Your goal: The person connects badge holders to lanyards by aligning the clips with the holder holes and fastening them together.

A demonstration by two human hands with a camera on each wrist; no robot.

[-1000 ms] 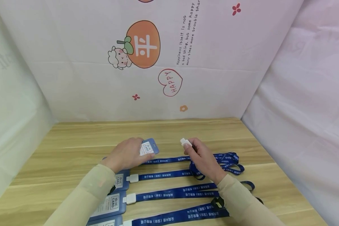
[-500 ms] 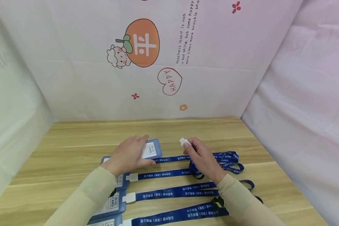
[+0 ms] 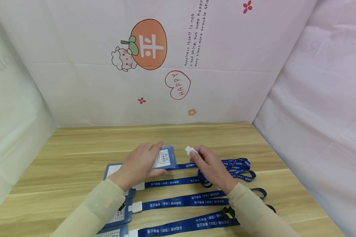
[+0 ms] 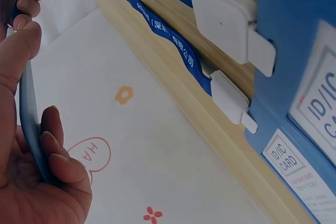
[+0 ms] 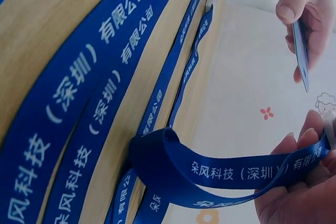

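Note:
My left hand (image 3: 137,166) holds a blue ID card holder (image 3: 167,157) above the table, thumb on one face and fingers on the other. Its slotted end points right, and the left wrist view shows the holder (image 4: 30,124) nearly edge-on. Just to the right, my right hand (image 3: 212,168) pinches the white plastic clip (image 3: 191,151) of a blue lanyard between thumb and fingers. In the right wrist view that lanyard's strap (image 5: 247,171) loops down from the hand. A gap separates clip and holder.
Nearer me on the wood table (image 3: 86,141) lie several blue card holders (image 3: 118,227), at left, with white clips (image 3: 137,206) and blue lanyards (image 3: 166,203) stretching right. White printed cloth (image 3: 225,92) walls the back and sides.
My left hand has moved right with the card holder, narrowing its gap to the clip. My right hand has shifted slightly left, still pinching the clip.

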